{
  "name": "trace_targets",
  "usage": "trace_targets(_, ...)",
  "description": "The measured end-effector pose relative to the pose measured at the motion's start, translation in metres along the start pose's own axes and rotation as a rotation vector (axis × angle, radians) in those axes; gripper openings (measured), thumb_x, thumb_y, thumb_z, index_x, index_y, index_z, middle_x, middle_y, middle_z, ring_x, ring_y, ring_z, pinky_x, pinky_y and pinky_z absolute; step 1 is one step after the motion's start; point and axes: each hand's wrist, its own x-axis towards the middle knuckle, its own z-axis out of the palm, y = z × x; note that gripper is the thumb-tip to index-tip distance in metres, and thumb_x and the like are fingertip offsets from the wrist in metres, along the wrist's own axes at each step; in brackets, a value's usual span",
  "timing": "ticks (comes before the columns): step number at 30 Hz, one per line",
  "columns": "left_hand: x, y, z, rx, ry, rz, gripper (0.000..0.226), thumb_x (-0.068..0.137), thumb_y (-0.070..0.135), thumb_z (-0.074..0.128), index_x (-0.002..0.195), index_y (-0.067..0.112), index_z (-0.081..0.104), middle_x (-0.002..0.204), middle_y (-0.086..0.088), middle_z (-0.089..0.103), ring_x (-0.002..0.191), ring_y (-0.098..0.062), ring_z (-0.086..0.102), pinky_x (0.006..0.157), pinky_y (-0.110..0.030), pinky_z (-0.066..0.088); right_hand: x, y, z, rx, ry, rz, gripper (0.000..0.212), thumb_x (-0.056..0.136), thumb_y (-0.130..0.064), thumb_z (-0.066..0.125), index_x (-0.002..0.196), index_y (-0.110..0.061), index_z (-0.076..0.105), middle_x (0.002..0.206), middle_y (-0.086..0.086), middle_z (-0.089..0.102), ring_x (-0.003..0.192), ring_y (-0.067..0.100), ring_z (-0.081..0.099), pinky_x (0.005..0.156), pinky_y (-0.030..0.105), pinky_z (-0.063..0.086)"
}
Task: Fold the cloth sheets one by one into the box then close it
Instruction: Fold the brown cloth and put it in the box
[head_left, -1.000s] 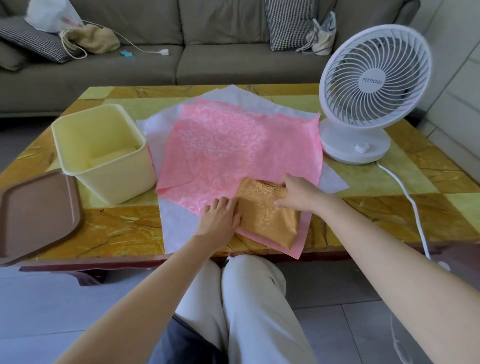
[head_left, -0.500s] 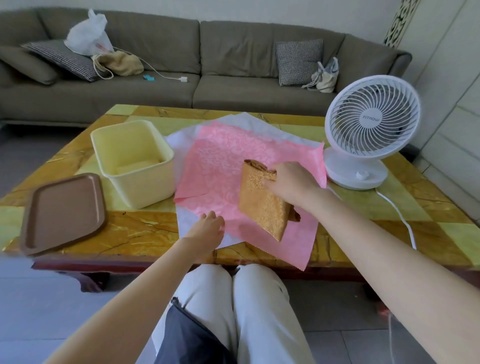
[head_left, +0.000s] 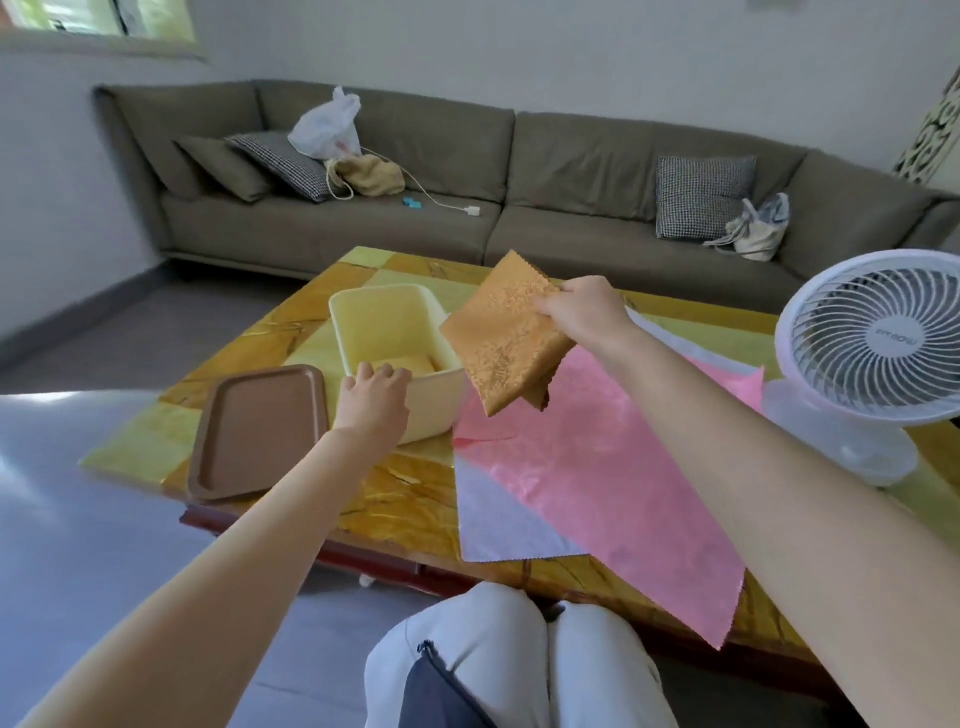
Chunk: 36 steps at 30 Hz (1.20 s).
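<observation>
My right hand (head_left: 582, 312) grips a folded golden cloth (head_left: 506, 338) in the air, just right of the pale yellow box (head_left: 384, 317). The box stands open on the table, and a folded yellowish cloth (head_left: 402, 365) lies at its bottom. My left hand (head_left: 371, 400) rests on the box's near rim, fingers over the edge. A pink cloth sheet (head_left: 597, 467) lies spread on the table over a white sheet (head_left: 498, 525). The brown lid (head_left: 260, 428) lies flat left of the box.
A white desk fan (head_left: 872, 353) stands at the table's right side. The yellow-and-amber tiled table (head_left: 395, 499) has its near edge just past my knees. A grey sofa (head_left: 519, 208) with cushions and bags runs behind the table.
My right hand has lifted the folded golden cloth off the pink sheet and carried it left toward the box. My left hand has moved from the sheets to the box rim.
</observation>
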Motion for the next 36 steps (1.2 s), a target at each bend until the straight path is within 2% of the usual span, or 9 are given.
trace_targets(9, -0.027, 0.006, 0.003, -0.165, 0.207, 0.169, 0.031, 0.098, 0.028, 0.036, 0.108, 0.016, 0.062, 0.105, 0.000, 0.062, 0.104, -0.024, 0.049, 0.087, -0.031, 0.036, 0.005, -0.050, 0.045, 0.247, 0.004, -0.030, 0.023, 0.090, -0.023, 0.052, 0.071, -0.011, 0.057, 0.068, 0.003, 0.047, 0.073, 0.022, 0.049, 0.067, 0.034, 0.039)
trace_targets(11, -0.030, -0.001, 0.003, -0.216, 0.268, 0.128, 0.028, 0.097, 0.027, 0.039, 0.101, 0.014, 0.064, 0.097, -0.002, 0.062, 0.099, -0.024, 0.051, 0.085, -0.032, 0.037, 0.008, -0.061, 0.059, 0.350, 0.009, -0.022, 0.023, 0.093, -0.026, 0.052, 0.087, -0.007, 0.064, 0.080, 0.010, 0.059, 0.082, 0.025, 0.058, 0.080, 0.039, 0.050)
trace_targets(14, -0.032, -0.021, 0.004, -0.210, 0.351, 0.030, 0.024, 0.094, 0.026, 0.046, 0.093, 0.013, 0.066, 0.092, -0.002, 0.063, 0.095, -0.026, 0.052, 0.082, -0.034, 0.040, 0.017, -0.057, 0.089, 0.505, -0.082, 0.059, 0.030, 0.093, -0.030, 0.053, 0.110, -0.007, 0.060, 0.110, 0.011, 0.063, 0.106, 0.029, 0.059, 0.096, 0.040, 0.049)
trace_targets(17, -0.034, -0.035, 0.012, -0.217, 0.341, -0.032, 0.025, 0.093, 0.026, 0.046, 0.089, 0.013, 0.068, 0.095, -0.003, 0.059, 0.096, -0.025, 0.048, 0.085, -0.032, 0.039, 0.022, -0.022, 0.118, 0.206, -0.248, 0.142, 0.033, 0.090, -0.028, 0.054, 0.115, -0.006, 0.057, 0.100, 0.004, 0.056, 0.100, 0.025, 0.059, 0.078, 0.028, 0.044)
trace_targets(20, -0.033, -0.035, 0.015, -0.252, 0.330, -0.053, 0.024, 0.093, 0.026, 0.044, 0.093, 0.010, 0.063, 0.101, -0.005, 0.053, 0.097, -0.024, 0.045, 0.086, -0.031, 0.038, 0.020, 0.007, 0.132, -0.292, -0.285, -0.019, 0.019, 0.090, -0.028, 0.050, 0.085, -0.013, 0.061, 0.071, 0.001, 0.051, 0.062, 0.017, 0.051, 0.053, 0.024, 0.035)
trace_targets(22, -0.030, -0.034, 0.016, -0.307, 0.351, -0.084, 0.019, 0.092, 0.022, 0.046, 0.098, 0.008, 0.057, 0.104, -0.008, 0.048, 0.097, -0.024, 0.044, 0.085, -0.031, 0.041, 0.021, 0.008, 0.138, -0.406, -0.259, -0.094, 0.016, 0.090, -0.026, 0.053, 0.089, -0.015, 0.065, 0.081, 0.003, 0.061, 0.070, 0.020, 0.057, 0.056, 0.026, 0.039)
trace_targets(27, -0.027, -0.037, 0.020, -0.371, 0.343, -0.120, 0.020, 0.092, 0.016, 0.044, 0.108, 0.007, 0.053, 0.109, -0.009, 0.045, 0.100, -0.023, 0.045, 0.083, -0.030, 0.043, 0.026, -0.004, 0.142, -0.265, -0.153, -0.185, 0.036, 0.092, -0.021, 0.056, 0.127, -0.011, 0.057, 0.122, 0.008, 0.063, 0.106, 0.025, 0.060, 0.084, 0.030, 0.048)
trace_targets(33, -0.024, -0.039, 0.025, -0.322, 0.390, -0.110, 0.015, 0.092, 0.014, 0.043, 0.099, 0.006, 0.054, 0.101, -0.010, 0.048, 0.090, -0.024, 0.047, 0.079, -0.033, 0.044, 0.035, -0.015, 0.144, 0.199, -0.129, -0.077, 0.036, 0.094, -0.022, 0.056, 0.127, -0.010, 0.056, 0.118, 0.005, 0.061, 0.111, 0.023, 0.059, 0.092, 0.029, 0.050)
trace_targets(36, -0.024, -0.039, 0.028, -0.292, 0.408, -0.118, 0.014, 0.092, 0.015, 0.043, 0.099, 0.007, 0.054, 0.100, -0.009, 0.049, 0.088, -0.024, 0.047, 0.079, -0.033, 0.042, 0.033, -0.002, 0.144, -0.109, -0.262, -0.087, 0.038, 0.095, -0.022, 0.052, 0.130, -0.006, 0.052, 0.124, 0.007, 0.058, 0.112, 0.027, 0.057, 0.090, 0.030, 0.046)
